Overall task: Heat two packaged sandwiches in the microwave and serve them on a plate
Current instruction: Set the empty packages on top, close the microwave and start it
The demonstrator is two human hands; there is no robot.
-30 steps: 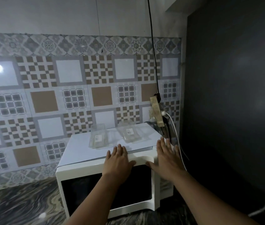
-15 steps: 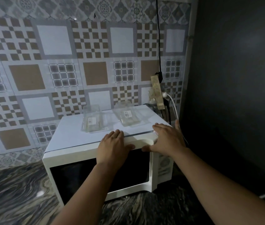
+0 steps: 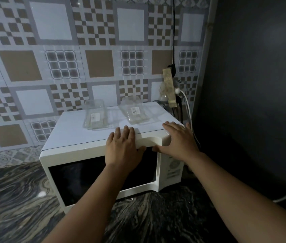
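1. Microwave (image 3: 93, 151): white, with a dark window in its door, it stands on the marbled dark countertop (image 3: 12, 199) against the patterned tile wall (image 3: 51, 67), with a dark wall (image 3: 252, 85) close on its right. Its door looks closed.
2. Left hand (image 3: 123, 148) lies flat over the top front edge of the microwave, fingers straight and together reaching onto the top, thumb tucked under the recessed door handle (image 3: 152, 140). It grips nothing.
3. Right hand (image 3: 179, 139) rests flat on the microwave's top right front corner, fingers spread and pointing left and back, thumb at the handle recess just beside the left thumb. It too holds nothing.
4. Two clear plastic sandwich packages sit on the microwave's top, behind both hands and apart from them: the left package (image 3: 95, 116) just beyond the left hand's fingertips, the right package (image 3: 135, 112) between the two hands and farther back. Each bears a small white label.
5. A power strip (image 3: 169, 88) hangs on the wall behind the right rear corner, with a white plug and cable (image 3: 188, 106).
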